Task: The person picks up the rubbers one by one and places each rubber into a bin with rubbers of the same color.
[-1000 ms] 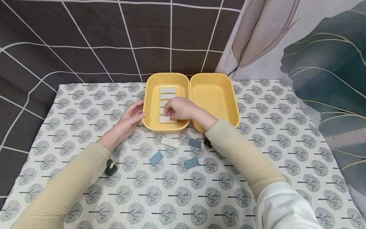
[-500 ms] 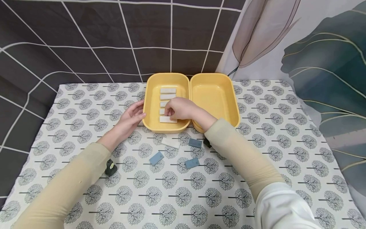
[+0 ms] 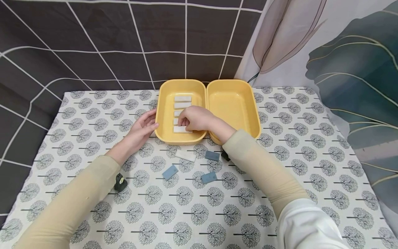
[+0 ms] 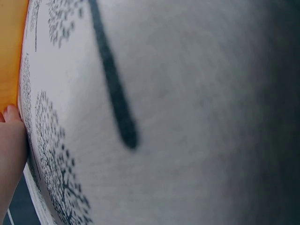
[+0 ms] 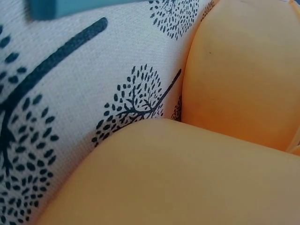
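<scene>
**Right hand (image 3: 196,117) pinches white block (image 3: 180,129) in yellow tray (image 3: 182,141)**

A person in beige sleeves (image 3: 267,169) works over a cloth-covered counter (image 3: 186,211), the right thumb and fingers drawn together on the right end of the white block. It is inside the yellow tray, near the wall closest to the person; whether it sits on the tray floor cannot be told, and some of the gripping fingertips are hidden. Just beyond those fingers, four white blocks (image 3: 182,105) form a column in the same tray, the nearest two partly covered by the hand. To the left of the pinching fingers, the left hand (image 3: 140,133) rests against the tray's outer wall, its fingers loosely extended along the outside and its thumb at the rim.

A second yellow tray (image 3: 233,107) stands to the right of the pinching fingers, alongside the first, the right forearm crossing its near corner. Closer to the person than the fingers, a loose white block (image 3: 185,155) lies on the counter near the first tray, a dark blue block (image 3: 212,155) to its right. Farther from the fingers lie a light blue block (image 3: 170,172) and a mid-blue block (image 3: 208,177), well apart. Behind everything hangs a dark grid-patterned backdrop (image 3: 161,33).
</scene>
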A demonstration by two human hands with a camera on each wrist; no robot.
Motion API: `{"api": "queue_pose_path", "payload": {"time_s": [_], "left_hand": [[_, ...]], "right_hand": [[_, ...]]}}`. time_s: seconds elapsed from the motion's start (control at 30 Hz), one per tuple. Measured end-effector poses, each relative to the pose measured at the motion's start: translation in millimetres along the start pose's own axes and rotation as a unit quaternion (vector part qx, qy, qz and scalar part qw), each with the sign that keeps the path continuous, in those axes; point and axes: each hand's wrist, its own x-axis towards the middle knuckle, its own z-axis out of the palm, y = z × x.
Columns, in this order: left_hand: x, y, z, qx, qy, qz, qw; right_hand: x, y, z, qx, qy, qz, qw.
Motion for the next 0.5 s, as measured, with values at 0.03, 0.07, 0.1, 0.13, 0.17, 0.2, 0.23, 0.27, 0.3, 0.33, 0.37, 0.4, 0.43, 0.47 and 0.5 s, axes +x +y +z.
{"api": "queue_pose_path", "payload": {"time_s": [0.03, 0.07, 0.1, 0.13, 0.17, 0.2, 0.23, 0.27, 0.3, 0.33, 0.37, 0.4, 0.43, 0.47, 0.5], "left_hand": [[-0.1, 0.0, 0.0, 0.0, 0.0, 0.0, 1.0], [-0.2, -0.1, 0.0, -0.001, 0.0, 0.0, 1.0], [-0.3, -0.2, -0.1, -0.001, 0.0, 0.0, 1.0], [-0.4, -0.3, 0.0, -0.001, 0.0, 0.001, 1.0], [-0.4, -0.4, -0.1, -0.002, 0.0, 0.001, 1.0], [-0.4, -0.5, -0.2, -0.002, 0.0, 0.001, 1.0], [-0.3, -0.6, -0.3, -0.002, 0.0, 0.002, 1.0], [-0.2, -0.7, -0.4, -0.002, 0.0, 0.002, 1.0], [-0.2, -0.8, -0.6, -0.002, 0.0, 0.002, 1.0], [-0.1, -0.9, -0.6, -0.002, 0.0, 0.003, 1.0], [-0.1, -0.9, -0.7, -0.002, 0.0, 0.003, 1.0], [0.0, -0.8, -0.7, -0.001, 0.0, 0.003, 1.0], [0.1, -0.7, -0.6, -0.001, 0.0, 0.004, 1.0], [0.2, -0.6, -0.5, -0.001, -0.001, 0.004, 1.0], [0.2, -0.4, -0.5, 0.0, -0.001, 0.004, 1.0]], "right_hand": [[0.1, -0.1, 0.2, -0.001, 0.0, -0.001, 1.0], [0.2, -0.3, 0.3, -0.002, 0.001, -0.003, 1.0], [0.1, -0.5, 0.3, -0.003, 0.001, -0.003, 1.0], [-0.2, -0.9, 0.3, -0.004, 0.002, -0.004, 1.0], [-0.5, -1.2, 0.2, -0.005, 0.002, -0.004, 1.0], [-0.8, -1.6, 0.2, -0.006, 0.002, -0.004, 1.0], [-1.2, -1.9, 0.1, -0.007, 0.002, -0.004, 1.0], [-1.5, -2.1, 0.1, -0.008, 0.002, -0.003, 1.0], [-1.7, -2.4, 0.1, -0.008, 0.001, -0.003, 1.0], [-1.8, -2.5, 0.1, -0.009, 0.001, -0.002, 1.0], [-1.9, -2.5, 0.2, -0.009, 0.001, -0.001, 1.0], [-1.8, -2.3, 0.3, -0.01, 0.002, 0.0, 0.9999], [-1.7, -2.2, 0.4, -0.011, 0.002, 0.0, 0.9999], [-1.6, -2.1, 0.4, -0.012, 0.002, 0.001, 0.9999], [-1.6, -2.2, 0.4, -0.012, 0.003, 0.001, 0.9999]]}}
